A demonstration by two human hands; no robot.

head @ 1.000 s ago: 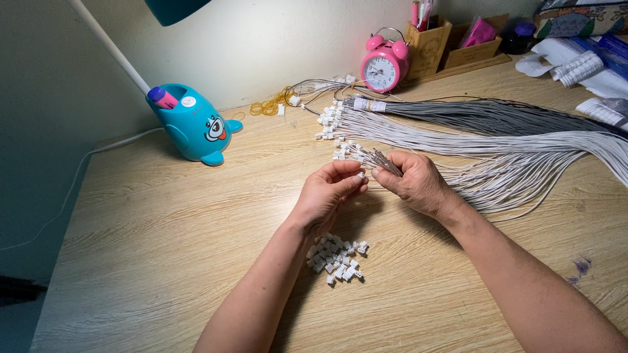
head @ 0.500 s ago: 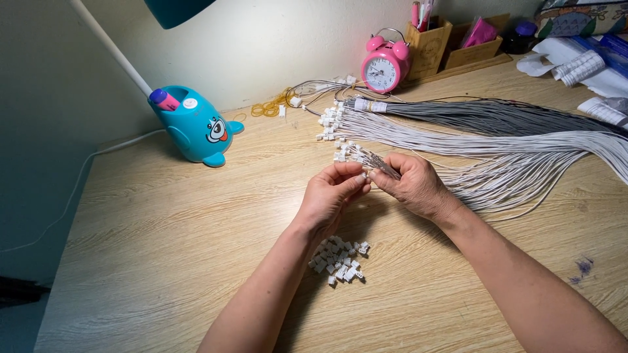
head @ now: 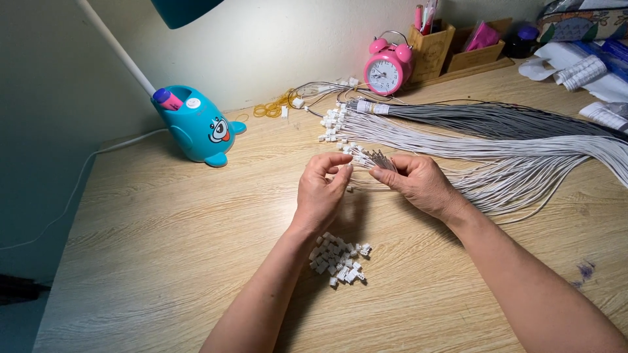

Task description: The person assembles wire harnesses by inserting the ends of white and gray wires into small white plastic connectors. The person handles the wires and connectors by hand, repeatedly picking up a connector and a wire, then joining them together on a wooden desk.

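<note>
Item: your left hand (head: 322, 193), raised just above the wooden desk (head: 163, 248), thumb and fingertips (head: 345, 171) pinched together; whether a small white piece sits between them cannot be told. Item: your right hand (head: 418, 183), just beside the left, thumb and forefinger clamped on a bunch of thin grey wires (head: 376, 159), whose bare ends stick out leftward past the fingertips toward the left hand's pinch. The bunch trails right from that hand into a fan of grey wires (head: 523, 173) spread over the desk. Item: heap of small white connectors (head: 337, 258), on the desk near your left wrist, apart from both hands. Item: further wire bundle with white connectors fitted (head: 333, 124), beyond the hands. Item: blue whale-shaped lamp base (head: 196, 127), far left. Item: pink alarm clock (head: 387, 68), by the wall.
</note>
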